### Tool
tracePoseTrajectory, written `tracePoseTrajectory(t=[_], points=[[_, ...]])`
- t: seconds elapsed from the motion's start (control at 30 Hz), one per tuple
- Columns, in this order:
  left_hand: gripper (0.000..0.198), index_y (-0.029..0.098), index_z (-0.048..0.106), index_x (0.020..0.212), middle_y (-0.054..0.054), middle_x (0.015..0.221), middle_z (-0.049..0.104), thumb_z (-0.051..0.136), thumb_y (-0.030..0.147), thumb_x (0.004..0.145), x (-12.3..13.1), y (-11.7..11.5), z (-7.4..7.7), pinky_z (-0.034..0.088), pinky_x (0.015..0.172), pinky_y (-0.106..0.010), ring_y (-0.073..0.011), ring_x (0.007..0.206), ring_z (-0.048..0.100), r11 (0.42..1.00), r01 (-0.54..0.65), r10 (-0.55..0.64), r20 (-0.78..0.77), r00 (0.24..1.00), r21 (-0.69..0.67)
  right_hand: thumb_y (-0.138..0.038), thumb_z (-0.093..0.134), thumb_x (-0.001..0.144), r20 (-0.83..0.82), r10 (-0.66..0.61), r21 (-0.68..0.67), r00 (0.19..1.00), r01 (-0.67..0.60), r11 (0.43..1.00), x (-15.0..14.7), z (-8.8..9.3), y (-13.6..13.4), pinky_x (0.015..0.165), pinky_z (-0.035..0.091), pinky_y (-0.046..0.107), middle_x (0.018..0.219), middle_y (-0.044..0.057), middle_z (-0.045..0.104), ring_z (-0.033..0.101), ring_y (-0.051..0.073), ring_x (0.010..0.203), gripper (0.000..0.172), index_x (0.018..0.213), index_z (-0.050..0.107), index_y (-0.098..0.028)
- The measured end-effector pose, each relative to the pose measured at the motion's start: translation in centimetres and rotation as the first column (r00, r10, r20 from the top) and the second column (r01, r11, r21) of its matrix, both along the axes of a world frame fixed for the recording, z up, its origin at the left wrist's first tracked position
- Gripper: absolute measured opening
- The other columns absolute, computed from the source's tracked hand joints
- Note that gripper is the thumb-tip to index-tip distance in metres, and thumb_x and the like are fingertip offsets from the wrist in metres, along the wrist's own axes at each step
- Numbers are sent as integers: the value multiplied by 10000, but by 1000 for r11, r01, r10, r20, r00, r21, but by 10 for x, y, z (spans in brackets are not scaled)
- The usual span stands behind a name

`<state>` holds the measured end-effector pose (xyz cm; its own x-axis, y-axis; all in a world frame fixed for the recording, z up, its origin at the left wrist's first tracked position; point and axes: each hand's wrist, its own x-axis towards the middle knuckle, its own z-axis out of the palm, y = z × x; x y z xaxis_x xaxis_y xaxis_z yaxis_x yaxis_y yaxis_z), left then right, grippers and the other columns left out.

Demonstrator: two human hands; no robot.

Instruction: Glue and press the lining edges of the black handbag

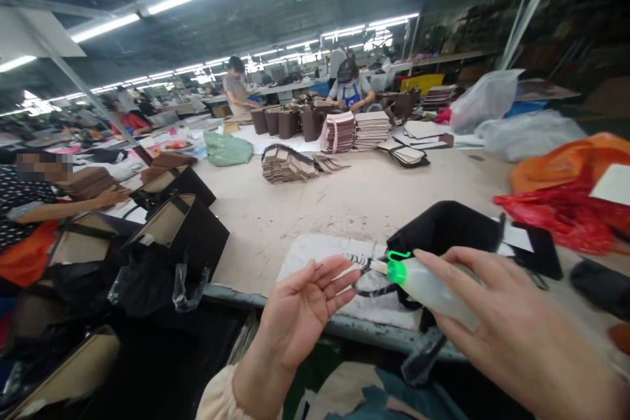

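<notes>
My right hand [512, 315] is wrapped round a translucent squeeze bottle [436, 285] with a bright green cap, tipped on its side. Its pale nozzle points left, close to the fingertips of my left hand [310, 315]. That hand is palm up with its fingers stretched out. A tiny dark speck shows near the thumb tip, too small to name. Behind the bottle a black bag [443, 226] lies on the table, partly hidden by my right hand. Under the nozzle is a white sheet [308, 256] at the table's front edge.
Black bags [199, 236] stand at the left, near a co-worker's arm [83, 207]. On the table [275, 216] are cut pieces [285, 164], stacked panels [371, 130] and a green plastic bag [226, 147]. Red plastic [561, 213] lies at right. Other people work at the back.
</notes>
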<state>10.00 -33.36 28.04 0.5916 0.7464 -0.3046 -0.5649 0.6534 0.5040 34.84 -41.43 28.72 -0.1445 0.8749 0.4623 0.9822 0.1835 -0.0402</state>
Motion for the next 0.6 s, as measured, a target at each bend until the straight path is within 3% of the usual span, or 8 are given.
tracePoseTrajectory(t=[0.23, 0.33, 0.37, 0.4, 0.43, 0.5, 0.6], points=[[380, 65, 698, 977, -178, 1165, 656, 458, 351, 908, -4, 11, -15, 396, 1016, -428, -341, 1221, 512, 1000, 22, -22, 26, 999, 7, -237, 591, 755, 36, 35, -93, 999, -32, 995, -14, -3, 25, 887, 466, 438, 1165, 89, 521, 522, 281, 1034, 583, 1325, 480, -285], [432, 84, 672, 1038, -185, 1227, 617, 473, 437, 888, 4, 30, -45, 397, 1010, -422, -322, 1205, 528, 989, -65, 87, -160, 983, 136, -249, 597, 765, -35, 25, -96, 999, -29, 995, -13, -10, 33, 896, 472, 405, 1154, 91, 521, 529, 262, 1035, 576, 1327, 472, -258], [401, 123, 660, 1066, -152, 1234, 620, 498, 437, 878, 10, 39, -60, 405, 1000, -370, -278, 1197, 539, 958, -180, 241, -291, 926, 223, -257, 600, 767, -73, 17, -91, 997, -24, 996, -12, -12, 35, 898, 475, 393, 1149, 92, 523, 531, 257, 1040, 570, 1323, 473, -250], [355, 187, 637, 1110, -96, 1234, 629, 548, 418, 855, 16, 48, -75, 404, 988, -311, -223, 1186, 548, 939, -200, 309, -436, 845, 279, -265, 603, 770, -115, 7, -86, 993, -17, 996, -12, -13, 37, 902, 477, 384, 1148, 92, 524, 533, 254, 1050, 564, 1318, 475, -244], [367, 212, 614, 1143, -84, 1213, 640, 588, 405, 832, 24, 58, -90, 413, 965, -297, -208, 1159, 565, 951, -168, 279, -486, 828, 259, -271, 606, 773, -157, -1, -84, 988, -12, 996, -11, -14, 39, 909, 476, 379, 1155, 92, 524, 534, 251, 1061, 559, 1316, 476, -242], [395, 136, 650, 1029, -142, 990, 705, 565, 465, 828, 41, 74, -115, 483, 803, -326, -232, 915, 664, 978, -70, 165, -529, 832, 196, -284, 612, 777, -237, -17, -78, 971, -1, 997, -8, -15, 42, 921, 474, 381, 1174, 89, 527, 543, 249, 1073, 548, 1308, 479, -249], [417, 77, 671, 826, -137, 729, 692, 614, 486, 774, 66, 84, -131, 470, 570, -300, -198, 576, 633, 978, 92, 22, -532, 847, 186, -323, 631, 777, -325, -49, -48, 944, 36, 998, 0, -12, 42, 928, 472, 413, 1186, 89, 551, 566, 261, 1066, 531, 1285, 492, -252]])
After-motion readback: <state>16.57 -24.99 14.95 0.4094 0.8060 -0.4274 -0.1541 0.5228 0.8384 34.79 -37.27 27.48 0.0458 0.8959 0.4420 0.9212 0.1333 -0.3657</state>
